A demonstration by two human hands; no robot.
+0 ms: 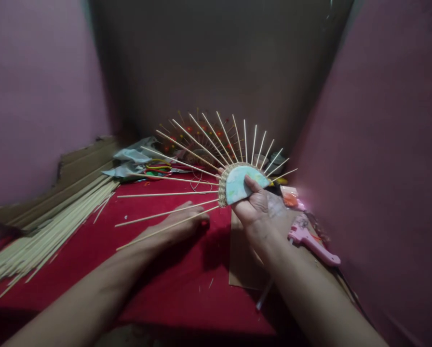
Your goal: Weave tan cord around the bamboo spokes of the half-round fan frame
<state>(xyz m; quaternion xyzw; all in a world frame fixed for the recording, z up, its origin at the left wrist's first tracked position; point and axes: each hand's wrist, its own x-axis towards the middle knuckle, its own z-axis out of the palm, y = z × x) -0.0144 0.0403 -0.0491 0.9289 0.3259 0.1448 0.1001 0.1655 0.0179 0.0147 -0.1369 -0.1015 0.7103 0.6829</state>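
My right hand (254, 207) grips a half-round woven fan-shaped piece, its thumb pressed on the pale blue-green half-disc (237, 185) and its other fingers mostly hidden behind. A braided straw-coloured band (222, 189) borders the curved edge. Several thin sticks (172, 193) radiate outward from that band. My left hand (187, 219) rests low on the red cloth, behind the lower left sticks. Its fingers look loosely bent, partly covered by the sticks, and no object shows in them.
Loose thin sticks (53, 229) lie in a pile at left beside cardboard (82, 164). Scissors (174, 170) and a decorated piece with red beads (201, 140) sit behind. On the right are a pink glue gun (315, 246), a small packet (290, 196) and a brown board (243, 265).
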